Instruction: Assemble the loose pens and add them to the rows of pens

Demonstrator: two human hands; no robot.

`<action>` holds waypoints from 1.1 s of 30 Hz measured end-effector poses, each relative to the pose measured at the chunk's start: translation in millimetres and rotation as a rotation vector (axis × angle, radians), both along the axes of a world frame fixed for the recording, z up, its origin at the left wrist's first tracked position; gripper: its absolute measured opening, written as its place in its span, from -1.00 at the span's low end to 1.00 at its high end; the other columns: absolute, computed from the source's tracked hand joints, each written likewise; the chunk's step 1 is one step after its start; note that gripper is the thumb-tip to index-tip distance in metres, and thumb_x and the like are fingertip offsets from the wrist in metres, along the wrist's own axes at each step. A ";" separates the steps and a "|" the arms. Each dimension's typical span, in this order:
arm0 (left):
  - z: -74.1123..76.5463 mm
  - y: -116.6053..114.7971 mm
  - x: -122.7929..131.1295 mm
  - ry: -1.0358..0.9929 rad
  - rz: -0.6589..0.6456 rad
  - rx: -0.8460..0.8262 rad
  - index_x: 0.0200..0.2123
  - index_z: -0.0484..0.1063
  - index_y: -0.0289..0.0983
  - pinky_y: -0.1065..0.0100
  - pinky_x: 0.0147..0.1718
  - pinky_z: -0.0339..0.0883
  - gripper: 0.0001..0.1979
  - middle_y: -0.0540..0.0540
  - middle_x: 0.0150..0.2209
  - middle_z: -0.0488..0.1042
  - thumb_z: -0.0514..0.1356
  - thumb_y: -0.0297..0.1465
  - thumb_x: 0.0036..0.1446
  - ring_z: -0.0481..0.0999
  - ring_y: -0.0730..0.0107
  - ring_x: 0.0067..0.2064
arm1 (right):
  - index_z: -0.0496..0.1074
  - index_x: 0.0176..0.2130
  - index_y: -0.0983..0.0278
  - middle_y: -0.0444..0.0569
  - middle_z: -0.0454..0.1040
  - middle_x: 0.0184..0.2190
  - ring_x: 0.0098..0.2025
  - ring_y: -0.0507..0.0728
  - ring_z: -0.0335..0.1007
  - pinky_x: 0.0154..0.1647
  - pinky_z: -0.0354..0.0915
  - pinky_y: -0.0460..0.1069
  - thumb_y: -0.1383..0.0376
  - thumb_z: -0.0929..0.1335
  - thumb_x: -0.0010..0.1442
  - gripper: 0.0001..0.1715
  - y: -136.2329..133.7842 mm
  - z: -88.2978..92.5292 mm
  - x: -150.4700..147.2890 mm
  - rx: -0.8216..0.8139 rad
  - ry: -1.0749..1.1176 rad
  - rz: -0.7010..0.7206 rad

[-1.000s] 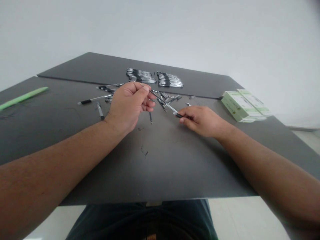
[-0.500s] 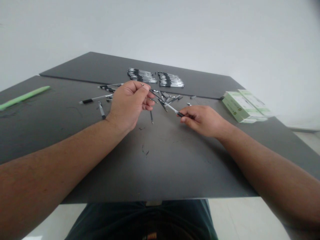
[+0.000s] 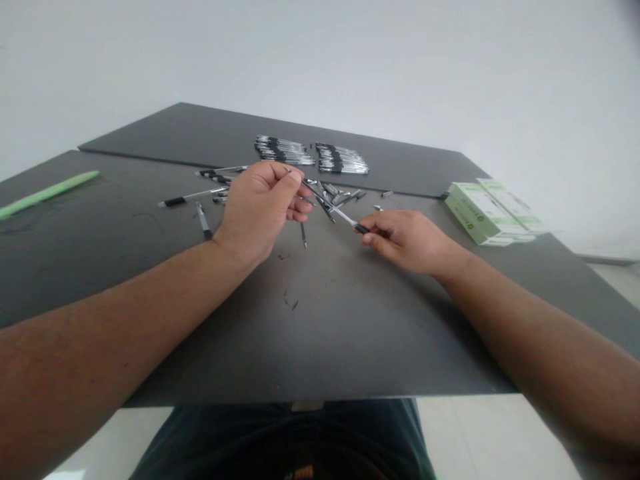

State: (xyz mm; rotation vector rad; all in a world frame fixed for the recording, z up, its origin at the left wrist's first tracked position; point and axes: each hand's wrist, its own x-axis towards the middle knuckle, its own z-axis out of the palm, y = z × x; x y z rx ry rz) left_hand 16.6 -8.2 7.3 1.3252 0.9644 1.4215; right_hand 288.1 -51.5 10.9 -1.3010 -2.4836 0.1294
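My left hand (image 3: 263,210) is closed in a pinch on one end of a thin dark pen refill (image 3: 313,190). The refill slants down to the right and lines up with a clear pen barrel (image 3: 344,216); how far it sits inside is hard to tell. My right hand (image 3: 407,241) is closed around the barrel's black grip end. Beneath and beyond the hands lies a loose pile of small pen parts (image 3: 330,193). A single refill (image 3: 303,235) rests on the table between my hands.
Two neat groups of pens, left (image 3: 284,150) and right (image 3: 343,159), lie on the far panel. Several loose pens (image 3: 193,197) lie beyond my left wrist. A green stick-like object (image 3: 50,193) is far left. Green-and-white boxes (image 3: 487,213) stand right on the dark table (image 3: 320,347).
My left hand has shifted very slightly to the right, toward the barrel, with the refill. My right hand and the barrel stay nearly still.
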 end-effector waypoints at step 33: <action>-11.2 -12.1 -6.7 0.726 -0.321 0.483 -0.26 0.57 -0.21 0.35 -0.31 0.35 -0.95 0.05 -0.40 0.60 0.31 -0.38 0.27 0.57 0.40 -0.37 | 0.58 -0.06 0.16 -0.09 0.73 -0.28 -0.30 0.14 0.61 -0.26 0.31 0.00 0.21 0.44 0.40 -0.86 -13.2 -1.8 -17.1 -0.101 0.140 -0.029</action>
